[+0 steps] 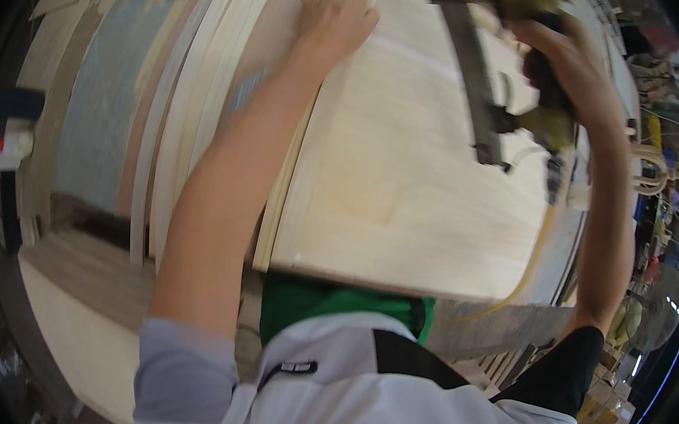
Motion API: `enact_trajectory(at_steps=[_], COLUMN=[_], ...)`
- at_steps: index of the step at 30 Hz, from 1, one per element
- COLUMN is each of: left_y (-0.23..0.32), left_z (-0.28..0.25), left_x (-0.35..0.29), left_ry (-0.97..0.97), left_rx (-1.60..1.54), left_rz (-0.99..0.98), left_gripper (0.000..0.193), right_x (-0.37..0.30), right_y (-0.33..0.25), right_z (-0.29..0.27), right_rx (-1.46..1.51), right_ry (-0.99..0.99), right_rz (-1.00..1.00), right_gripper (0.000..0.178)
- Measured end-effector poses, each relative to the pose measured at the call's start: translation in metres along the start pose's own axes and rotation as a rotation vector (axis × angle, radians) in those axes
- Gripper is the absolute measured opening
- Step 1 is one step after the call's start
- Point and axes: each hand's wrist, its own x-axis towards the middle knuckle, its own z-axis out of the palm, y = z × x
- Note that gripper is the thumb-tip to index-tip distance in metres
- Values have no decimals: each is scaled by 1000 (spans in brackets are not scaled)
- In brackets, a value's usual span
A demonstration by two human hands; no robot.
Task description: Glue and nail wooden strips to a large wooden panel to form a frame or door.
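Observation:
A pale plywood panel (414,194) lies flat in front of me, with a narrow wooden strip (292,180) along its left edge. At the far end of that edge, my left hand (338,20) has its fingers bent down over a pale strip and closed on it. My right hand (558,66) is wrapped round the handle of a nail gun (476,87) with a long dark magazine. The nail gun hangs over the right part of the panel, blurred by motion. Its nose is too smeared to make out.
Several loose wooden strips (210,79) lie left of the panel, beside a bluish worn board (124,88). A yellow air hose (541,242) runs from the nail gun over the panel's near right corner. A round fan (658,308) stands at the far right.

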Motion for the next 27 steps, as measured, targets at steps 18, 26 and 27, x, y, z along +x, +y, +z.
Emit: enact_trajectory(at_steps=[18,26,27], left_y=[30,59,62], left_z=[-191,-207,-206], left_x=[-192,-221,-219], left_ry=[-257,-334,-322], left_rx=[-568,-447,-405], left_rz=[-210,-208,-168], left_gripper=[31,34,33], right_x=[-208,-216,-216], right_y=[36,33,32], right_z=[-36,-37,-38], right_rx=[204,275,269], right_ry=[-78,-154,-148], right_rz=[257,187,186], right_gripper=[24,20,20])
